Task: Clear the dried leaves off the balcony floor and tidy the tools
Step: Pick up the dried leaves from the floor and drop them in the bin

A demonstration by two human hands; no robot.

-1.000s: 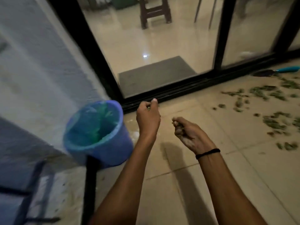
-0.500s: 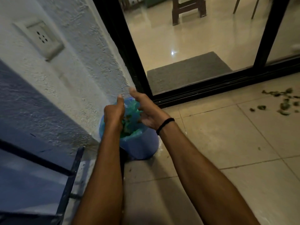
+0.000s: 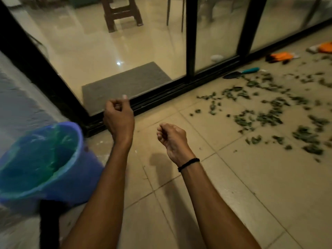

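Dried green leaves [image 3: 265, 115] lie scattered over the beige floor tiles at the right. A blue bucket [image 3: 80, 182] with a green liner stands at the lower left beside the wall, with leaves inside it. My left hand [image 3: 118, 117] hovers to the right of the bucket with its fingers loosely curled, and nothing shows in it. My right hand [image 3: 172, 139], a black band on its wrist, hangs beside it over bare tiles, also loosely curled and empty. A trowel with a teal handle [image 3: 240, 72] lies by the door track.
Orange gloves [image 3: 280, 56] lie on the floor at the far right near the black sliding-door frame [image 3: 170, 94]. Behind the glass are a grey mat [image 3: 125, 83] and a stool. A black post [image 3: 49, 223] stands in front of the bucket.
Both hands were over the bucket half a second ago with leaves between them; they have now drawn back to the right, empty. The view has swung right toward the leaf pile.
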